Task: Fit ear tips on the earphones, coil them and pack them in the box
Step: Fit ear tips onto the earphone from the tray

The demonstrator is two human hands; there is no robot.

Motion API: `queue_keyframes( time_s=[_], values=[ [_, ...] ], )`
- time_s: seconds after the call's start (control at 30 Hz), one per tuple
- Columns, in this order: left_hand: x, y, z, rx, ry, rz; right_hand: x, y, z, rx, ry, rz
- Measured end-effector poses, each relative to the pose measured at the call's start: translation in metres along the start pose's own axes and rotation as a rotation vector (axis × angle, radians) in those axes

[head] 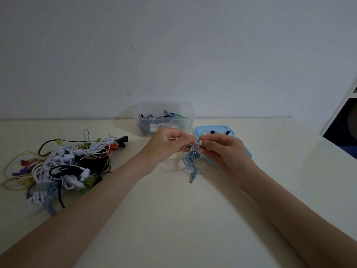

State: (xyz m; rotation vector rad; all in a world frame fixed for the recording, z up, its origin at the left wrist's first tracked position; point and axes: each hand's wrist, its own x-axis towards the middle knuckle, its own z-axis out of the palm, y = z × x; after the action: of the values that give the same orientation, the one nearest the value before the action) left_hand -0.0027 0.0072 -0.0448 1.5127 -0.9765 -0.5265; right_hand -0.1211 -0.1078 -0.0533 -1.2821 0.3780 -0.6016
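Observation:
My left hand (167, 144) and my right hand (225, 149) meet above the table, just in front of the boxes. Between their fingertips sits a small white earbud end (199, 142): the left hand pinches the earbud, the right pinches the white tip against it. The light blue earphone cable (191, 159) hangs from them in loose loops, its jack plug (192, 178) touching the table. A clear plastic box (164, 118) with coiled earphones stands behind the hands.
A light blue tray (197, 130) with black and white ear tips lies behind my right hand. A tangled heap of earphones (63, 163) in many colours covers the table's left side. The wall runs along the table's far edge.

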Motion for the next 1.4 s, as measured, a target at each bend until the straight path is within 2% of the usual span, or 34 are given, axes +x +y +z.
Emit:
queue_keyframes(
  time_s=[0.7, 1.4],
  values=[
    [-0.0022, -0.0021, 0.0002, -0.017, 0.075, -0.023, -0.0049, -0.0046, 0.0019, -0.024, -0.025, -0.009],
    [-0.0061, 0.0047, -0.0005, 0.016, 0.040, -0.040, -0.0040, 0.0005, 0.0014, -0.183, -0.062, -0.101]
  ],
)
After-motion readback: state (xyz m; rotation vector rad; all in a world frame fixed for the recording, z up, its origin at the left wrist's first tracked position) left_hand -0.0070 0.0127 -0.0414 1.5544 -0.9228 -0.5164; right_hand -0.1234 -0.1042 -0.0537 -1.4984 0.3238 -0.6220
